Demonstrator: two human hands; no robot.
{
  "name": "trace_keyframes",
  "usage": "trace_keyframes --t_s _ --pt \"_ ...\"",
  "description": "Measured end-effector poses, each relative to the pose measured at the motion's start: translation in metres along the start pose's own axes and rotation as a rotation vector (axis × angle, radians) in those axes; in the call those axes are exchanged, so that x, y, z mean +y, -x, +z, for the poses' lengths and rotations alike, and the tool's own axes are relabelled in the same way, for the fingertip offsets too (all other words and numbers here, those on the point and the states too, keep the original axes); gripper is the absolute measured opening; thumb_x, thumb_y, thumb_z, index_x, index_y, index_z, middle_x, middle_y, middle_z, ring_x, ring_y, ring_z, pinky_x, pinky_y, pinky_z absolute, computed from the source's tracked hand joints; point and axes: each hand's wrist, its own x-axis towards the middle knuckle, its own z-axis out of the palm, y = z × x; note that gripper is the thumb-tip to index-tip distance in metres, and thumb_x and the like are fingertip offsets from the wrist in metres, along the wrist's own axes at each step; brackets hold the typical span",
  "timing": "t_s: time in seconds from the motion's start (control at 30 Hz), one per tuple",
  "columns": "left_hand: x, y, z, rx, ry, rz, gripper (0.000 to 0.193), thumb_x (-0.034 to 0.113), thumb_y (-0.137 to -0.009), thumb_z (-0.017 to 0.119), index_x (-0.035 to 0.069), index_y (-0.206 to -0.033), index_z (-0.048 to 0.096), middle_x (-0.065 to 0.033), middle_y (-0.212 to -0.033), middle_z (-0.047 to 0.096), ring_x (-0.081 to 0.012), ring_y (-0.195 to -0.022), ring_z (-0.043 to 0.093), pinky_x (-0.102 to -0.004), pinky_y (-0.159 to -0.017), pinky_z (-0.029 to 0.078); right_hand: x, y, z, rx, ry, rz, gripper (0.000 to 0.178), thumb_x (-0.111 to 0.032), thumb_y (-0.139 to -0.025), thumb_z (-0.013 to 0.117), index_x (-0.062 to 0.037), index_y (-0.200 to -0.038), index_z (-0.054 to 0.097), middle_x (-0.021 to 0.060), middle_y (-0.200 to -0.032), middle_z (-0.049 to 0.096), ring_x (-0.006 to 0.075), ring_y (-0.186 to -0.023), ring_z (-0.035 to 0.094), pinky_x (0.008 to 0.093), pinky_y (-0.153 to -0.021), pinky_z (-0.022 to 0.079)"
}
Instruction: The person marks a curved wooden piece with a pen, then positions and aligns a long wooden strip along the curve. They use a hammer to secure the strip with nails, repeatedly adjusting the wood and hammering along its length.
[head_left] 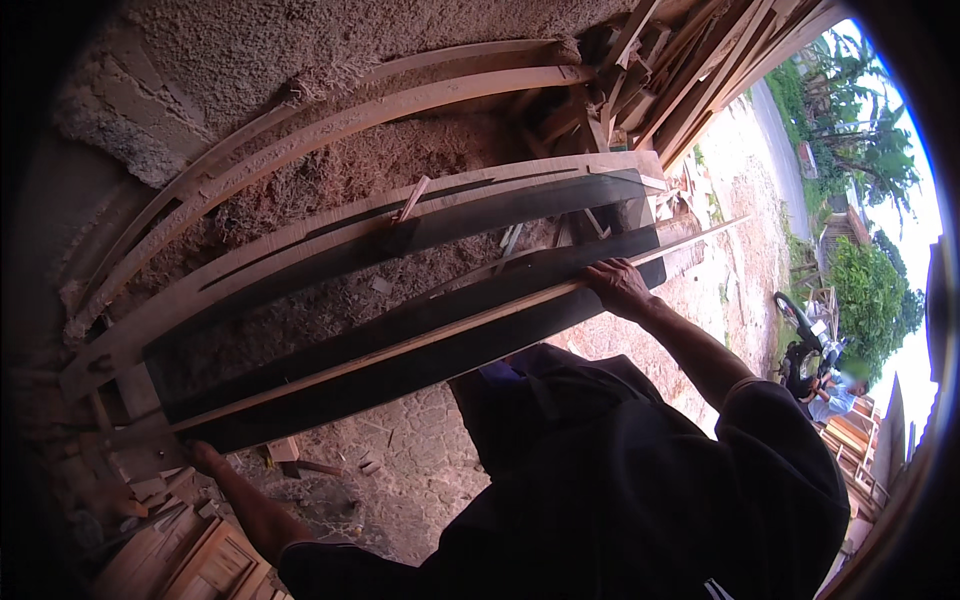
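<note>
A long dark board (400,382) lies slantwise in front of me, with a thin, light wooden strip (440,335) running along it. The strip's far right end sticks out past the board. My right hand (617,286) is closed over the strip near the board's right end, fingers bent down over it. At the board's near left corner is my left hand (205,458); its fingers are in shadow and partly hidden, so their grip is unclear. Beyond lies a long wooden frame (330,232) with a curved far edge and dark inner strips.
A small wood piece (412,200) rests on the frame. Curved beams (340,108) and heaped shavings (330,165) lie behind it, stacked planks (690,70) at the far right. A hammer-like tool (310,467) lies on the floor. Outside, a person (832,398) is beside a motorcycle (805,345).
</note>
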Motion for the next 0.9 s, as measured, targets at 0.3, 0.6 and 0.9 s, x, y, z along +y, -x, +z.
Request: trace_keyframes --t_s 0.3,0.6,0.9 --pt "-0.025 -0.035 0.009 -0.113 -0.114 0.183 0.063 0.049 -0.101 0.044 0.004 -0.144 0.052 -0.0216 -0.149 0.049 -0.0388 -0.138 0.045 -0.0416 -0.114 0.035 0.0 0.001 0.002 -0.041 0.053 0.0 0.035 -0.008 -0.084 0.062 -0.0153 -0.118 0.062 0.0045 -0.109 0.066 0.0274 -0.105 0.064 0.0427 -0.092 0.047" --pt "-0.006 -0.033 -0.004 -0.152 -0.276 0.173 0.056 0.042 -0.099 0.045 0.005 -0.14 0.056 -0.0208 -0.144 0.054 -0.0398 -0.132 0.051 -0.0444 -0.111 0.039 0.007 0.003 0.003 -0.056 0.053 -0.022 0.033 -0.01 -0.089 0.059 -0.0154 -0.121 0.062 0.0048 -0.111 0.067 0.0278 -0.106 0.064 0.0431 -0.094 0.047" --pt "0.003 -0.014 -0.001 -0.1 -0.32 0.14 0.052 0.038 -0.098 0.048 0.004 -0.136 0.059 -0.0207 -0.139 0.058 -0.0396 -0.128 0.054 -0.0449 -0.108 0.041 0.021 0.007 0.003 -0.053 0.037 -0.007 0.026 -0.014 -0.093 0.057 -0.0164 -0.118 0.063 0.0057 -0.107 0.067 0.0285 -0.104 0.064 0.0434 -0.093 0.048"
